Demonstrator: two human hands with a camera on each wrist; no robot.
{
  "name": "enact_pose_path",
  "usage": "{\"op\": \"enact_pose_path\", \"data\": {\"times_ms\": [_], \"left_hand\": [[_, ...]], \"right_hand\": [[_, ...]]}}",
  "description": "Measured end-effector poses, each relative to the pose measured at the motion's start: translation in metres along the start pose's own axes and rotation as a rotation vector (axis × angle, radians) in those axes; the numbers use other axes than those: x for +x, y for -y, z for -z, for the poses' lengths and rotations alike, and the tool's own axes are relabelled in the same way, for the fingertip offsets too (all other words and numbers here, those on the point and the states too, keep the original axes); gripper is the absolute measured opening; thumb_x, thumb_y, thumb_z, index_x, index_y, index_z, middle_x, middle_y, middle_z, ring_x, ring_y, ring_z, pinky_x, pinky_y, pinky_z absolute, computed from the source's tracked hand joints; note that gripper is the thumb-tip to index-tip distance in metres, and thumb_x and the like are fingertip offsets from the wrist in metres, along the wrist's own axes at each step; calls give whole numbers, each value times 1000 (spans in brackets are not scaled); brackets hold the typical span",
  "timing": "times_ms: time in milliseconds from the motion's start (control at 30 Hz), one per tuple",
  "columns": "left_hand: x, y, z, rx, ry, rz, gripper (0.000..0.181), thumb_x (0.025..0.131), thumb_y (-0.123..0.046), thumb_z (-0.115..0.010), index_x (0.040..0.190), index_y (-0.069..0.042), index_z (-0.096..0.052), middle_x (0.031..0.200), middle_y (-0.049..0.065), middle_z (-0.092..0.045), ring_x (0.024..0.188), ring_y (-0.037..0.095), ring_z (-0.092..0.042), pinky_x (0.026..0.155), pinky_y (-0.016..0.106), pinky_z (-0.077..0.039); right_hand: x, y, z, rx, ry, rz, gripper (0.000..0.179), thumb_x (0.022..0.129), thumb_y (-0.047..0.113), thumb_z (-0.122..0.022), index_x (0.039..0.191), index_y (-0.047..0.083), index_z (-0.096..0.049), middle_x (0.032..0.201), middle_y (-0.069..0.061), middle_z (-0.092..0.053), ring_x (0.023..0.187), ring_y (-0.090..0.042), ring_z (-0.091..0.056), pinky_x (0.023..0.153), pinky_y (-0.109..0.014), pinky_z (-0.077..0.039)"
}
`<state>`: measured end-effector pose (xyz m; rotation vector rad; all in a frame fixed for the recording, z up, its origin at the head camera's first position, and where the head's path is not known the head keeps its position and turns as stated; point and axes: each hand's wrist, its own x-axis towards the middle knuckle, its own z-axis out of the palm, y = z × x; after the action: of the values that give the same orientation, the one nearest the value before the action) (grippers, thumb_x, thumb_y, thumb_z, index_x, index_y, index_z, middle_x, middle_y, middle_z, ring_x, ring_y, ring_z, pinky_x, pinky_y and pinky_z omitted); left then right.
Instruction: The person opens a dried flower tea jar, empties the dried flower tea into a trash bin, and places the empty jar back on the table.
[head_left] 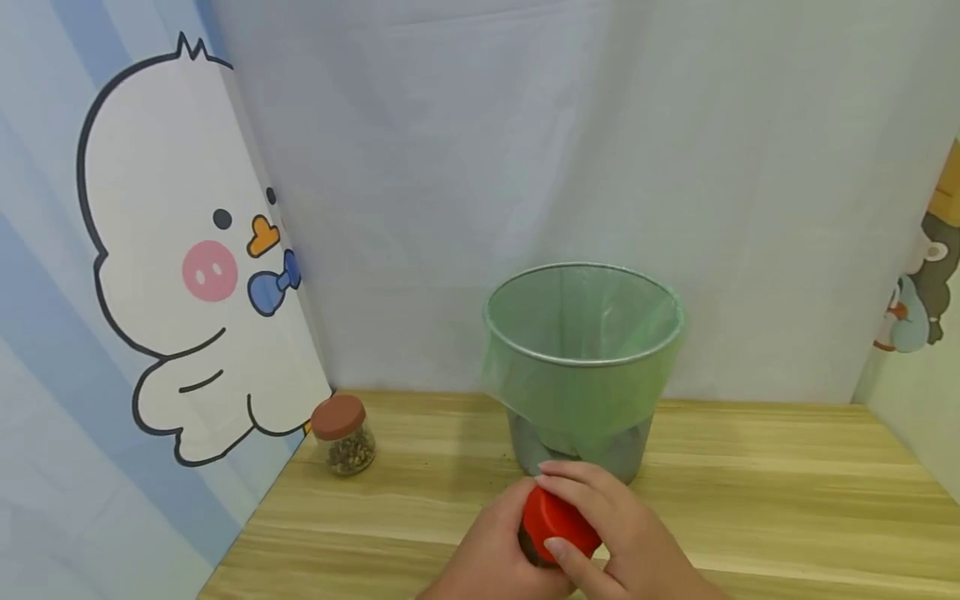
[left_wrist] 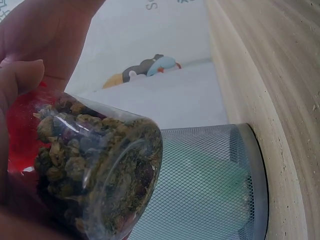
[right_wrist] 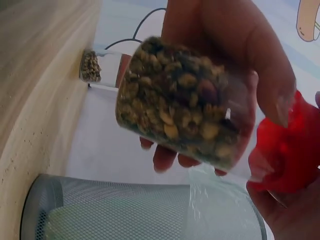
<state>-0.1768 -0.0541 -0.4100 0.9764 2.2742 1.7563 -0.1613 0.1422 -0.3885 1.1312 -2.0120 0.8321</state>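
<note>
My left hand (head_left: 487,546) grips a clear jar (left_wrist: 95,170) packed with dried flower buds and leafy bits. The jar is tilted, and its base faces the camera in the left wrist view. My right hand (head_left: 626,533) has its fingers and thumb bent round the red lid (head_left: 558,521) at the jar's mouth. In the right wrist view the red lid (right_wrist: 290,145) is by the mouth of the jar (right_wrist: 175,100); whether it is fully seated I cannot tell. Both hands are just in front of a mesh bin (head_left: 581,450).
A pale green bag (head_left: 585,392) lines the bin and folds over its rim. On the wooden table (head_left: 420,500), at the left, stands a second jar (head_left: 345,437) with a brown lid and dried contents. A white cloth (head_left: 420,167) hangs behind.
</note>
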Motion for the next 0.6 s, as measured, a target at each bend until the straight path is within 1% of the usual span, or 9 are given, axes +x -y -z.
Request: {"op": "enact_pose_path", "data": {"times_ms": [100, 200, 267, 333, 467, 600], "left_hand": [[1, 3, 0, 18, 5, -48, 54, 85, -17, -82, 131, -32, -58, 119, -9, -67, 100, 11, -67, 88, 30, -57], [1, 3, 0, 51, 1, -54, 55, 86, -22, -83, 133, -34, -57, 121, -11, -66, 102, 9, -66, 88, 29, -56], [2, 3, -1, 90, -8, -60, 54, 86, -27, -84, 132, -35, -58, 120, -12, -66, 100, 7, -66, 87, 28, -56], [2, 2, -2, 119, -3, -75, 50, 86, -29, -84, 129, -33, -60, 117, -13, -66, 98, 6, -66, 85, 27, -56], [2, 0, -5, 135, 35, -91, 40, 89, -28, -82, 124, -29, -63, 110, -13, -67, 91, 2, -65, 80, 24, -56], [1, 0, -7, 120, 65, -67, 37, 91, -31, -81, 122, -30, -62, 108, -15, -68, 88, 0, -65, 78, 22, -56]], "right_hand": [[1, 1, -4, -7, -15, 21, 44, 104, 35, -62, 138, 7, -62, 140, -5, -58, 121, -22, -60, 97, -22, -51], [2, 1, -7, 1, -41, 44, 43, 105, 35, -61, 135, 5, -64, 137, -7, -60, 120, -24, -60, 103, -22, -47], [3, 0, -10, 8, -71, 66, 40, 104, 34, -62, 131, 5, -66, 132, -8, -62, 116, -24, -61, 103, -22, -46], [3, 0, -13, 11, -112, 100, 35, 104, 32, -63, 124, 3, -68, 124, -10, -64, 109, -25, -63, 100, -23, -49], [6, 0, -16, 9, -205, 173, 29, 103, 29, -65, 108, 1, -71, 107, -11, -65, 94, -23, -62, 85, -26, -53], [12, 2, -14, 28, -270, 254, 26, 101, 23, -66, 98, -2, -70, 99, -13, -65, 88, -24, -61, 78, -28, -53]]}}
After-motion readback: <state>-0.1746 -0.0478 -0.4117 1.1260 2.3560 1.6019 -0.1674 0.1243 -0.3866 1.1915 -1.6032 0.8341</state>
